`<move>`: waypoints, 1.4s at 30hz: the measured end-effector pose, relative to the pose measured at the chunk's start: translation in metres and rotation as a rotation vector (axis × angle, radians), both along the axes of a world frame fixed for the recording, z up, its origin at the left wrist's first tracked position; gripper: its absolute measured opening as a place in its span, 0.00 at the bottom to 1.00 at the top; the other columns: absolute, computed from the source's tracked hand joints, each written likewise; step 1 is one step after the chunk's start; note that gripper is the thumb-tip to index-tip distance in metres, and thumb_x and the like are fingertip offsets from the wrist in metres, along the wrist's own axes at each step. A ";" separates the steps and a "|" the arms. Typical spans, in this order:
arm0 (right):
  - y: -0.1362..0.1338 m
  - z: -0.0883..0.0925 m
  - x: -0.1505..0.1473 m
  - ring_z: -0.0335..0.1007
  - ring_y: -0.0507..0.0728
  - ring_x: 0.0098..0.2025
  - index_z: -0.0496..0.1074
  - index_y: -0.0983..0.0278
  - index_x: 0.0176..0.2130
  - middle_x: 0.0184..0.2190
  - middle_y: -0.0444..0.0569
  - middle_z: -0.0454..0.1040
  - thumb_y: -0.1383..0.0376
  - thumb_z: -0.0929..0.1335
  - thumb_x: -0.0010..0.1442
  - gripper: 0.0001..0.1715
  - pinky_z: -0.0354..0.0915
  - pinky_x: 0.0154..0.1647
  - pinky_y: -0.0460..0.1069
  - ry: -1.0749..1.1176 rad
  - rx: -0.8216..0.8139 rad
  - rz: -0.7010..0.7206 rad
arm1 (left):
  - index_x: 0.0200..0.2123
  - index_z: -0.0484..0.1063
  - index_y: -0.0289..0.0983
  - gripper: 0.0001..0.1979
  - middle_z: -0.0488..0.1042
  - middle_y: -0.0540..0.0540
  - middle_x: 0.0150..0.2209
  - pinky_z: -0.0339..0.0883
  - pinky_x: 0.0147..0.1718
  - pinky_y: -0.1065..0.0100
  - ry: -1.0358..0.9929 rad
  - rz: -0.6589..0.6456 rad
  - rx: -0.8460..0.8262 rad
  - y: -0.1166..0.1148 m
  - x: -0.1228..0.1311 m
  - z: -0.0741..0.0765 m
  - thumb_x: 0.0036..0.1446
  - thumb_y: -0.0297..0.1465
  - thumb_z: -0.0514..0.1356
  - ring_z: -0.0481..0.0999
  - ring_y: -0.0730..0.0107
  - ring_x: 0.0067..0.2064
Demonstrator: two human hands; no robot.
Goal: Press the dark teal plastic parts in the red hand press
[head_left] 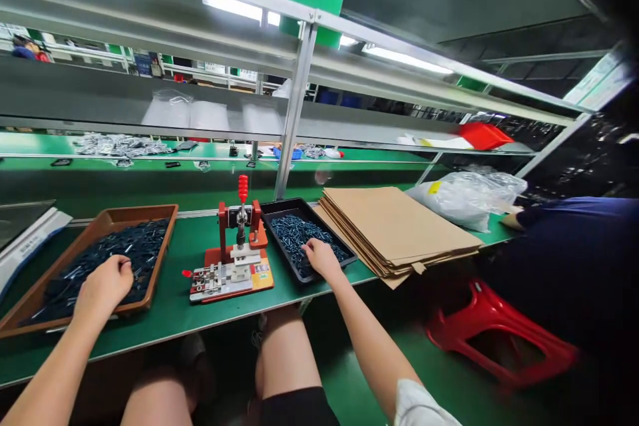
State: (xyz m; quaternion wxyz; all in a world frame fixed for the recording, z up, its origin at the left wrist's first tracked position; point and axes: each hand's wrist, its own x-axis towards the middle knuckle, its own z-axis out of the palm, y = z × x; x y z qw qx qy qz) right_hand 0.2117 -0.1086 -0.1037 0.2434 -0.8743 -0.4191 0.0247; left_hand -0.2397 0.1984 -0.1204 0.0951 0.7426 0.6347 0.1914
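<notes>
My left hand (pixel 106 283) is over the front right part of a brown tray (pixel 164 239) filled with small black parts (pixel 142 239). Its fingers are curled together, and whatever they hold is hidden. In the black tray (pixel 284 210), my right hand (pixel 322 258) reaches down to a heap of small, dark, shiny pieces (pixel 294 233). Thumb and fingertips are pinched there; I cannot make out what lies between them. Between the trays stands a red toggle press (pixel 237 246) with a ribbed red handle pointing up and a metal fixture at its base.
Brown cardboard sheets (pixel 399 223) are stacked right of the black tray. Behind them lies a clear plastic bag (pixel 464 193). A metal upright (pixel 298 106) rises behind the press. A person in dark blue (pixel 584 246) is at the right, near a red stool (pixel 499 333).
</notes>
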 end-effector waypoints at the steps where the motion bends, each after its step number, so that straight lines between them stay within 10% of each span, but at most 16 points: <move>1: -0.001 0.001 -0.001 0.76 0.57 0.37 0.77 0.62 0.37 0.33 0.50 0.82 0.58 0.65 0.71 0.16 0.64 0.40 0.47 0.011 0.055 0.022 | 0.40 0.74 0.43 0.12 0.77 0.52 0.29 0.72 0.43 0.60 -0.059 0.025 0.034 -0.006 0.000 0.005 0.56 0.40 0.55 0.75 0.61 0.33; 8: 0.003 -0.003 0.008 0.78 0.59 0.44 0.81 0.63 0.39 0.40 0.55 0.83 0.64 0.68 0.66 0.10 0.66 0.49 0.49 0.003 -0.027 -0.008 | 0.41 0.75 0.43 0.18 0.73 0.52 0.33 0.71 0.51 0.59 -0.292 -0.015 0.334 -0.053 0.005 0.036 0.59 0.43 0.50 0.74 0.64 0.43; 19: -0.002 -0.004 -0.012 0.77 0.54 0.32 0.75 0.63 0.42 0.34 0.50 0.81 0.55 0.74 0.53 0.20 0.73 0.34 0.49 0.793 0.661 0.239 | 0.46 0.80 0.35 0.22 0.82 0.43 0.40 0.76 0.48 0.58 -0.578 -0.502 -0.214 -0.149 0.098 0.029 0.52 0.42 0.64 0.81 0.59 0.41; 28: -0.010 -0.041 -0.117 0.79 0.57 0.31 0.75 0.60 0.42 0.31 0.48 0.80 0.54 0.68 0.64 0.14 0.76 0.34 0.51 0.744 0.563 0.481 | 0.44 0.82 0.36 0.12 0.81 0.41 0.43 0.73 0.52 0.60 -0.212 -0.752 -0.004 -0.150 0.141 0.027 0.63 0.28 0.58 0.79 0.62 0.46; 34: 0.009 -0.078 -0.126 0.79 0.57 0.36 0.71 0.60 0.42 0.39 0.52 0.81 0.57 0.61 0.70 0.13 0.76 0.40 0.53 0.624 0.586 0.429 | 0.38 0.83 0.38 0.09 0.80 0.42 0.41 0.68 0.52 0.56 -0.043 -0.731 0.080 -0.149 0.158 0.010 0.63 0.32 0.61 0.74 0.57 0.48; 42: 0.005 -0.071 -0.121 0.66 0.54 0.29 0.73 0.61 0.34 0.31 0.47 0.72 0.63 0.64 0.61 0.09 0.66 0.33 0.50 0.445 0.691 0.290 | 0.37 0.82 0.37 0.10 0.78 0.39 0.47 0.66 0.53 0.54 0.024 -0.642 0.059 -0.147 0.177 -0.001 0.62 0.32 0.59 0.73 0.51 0.54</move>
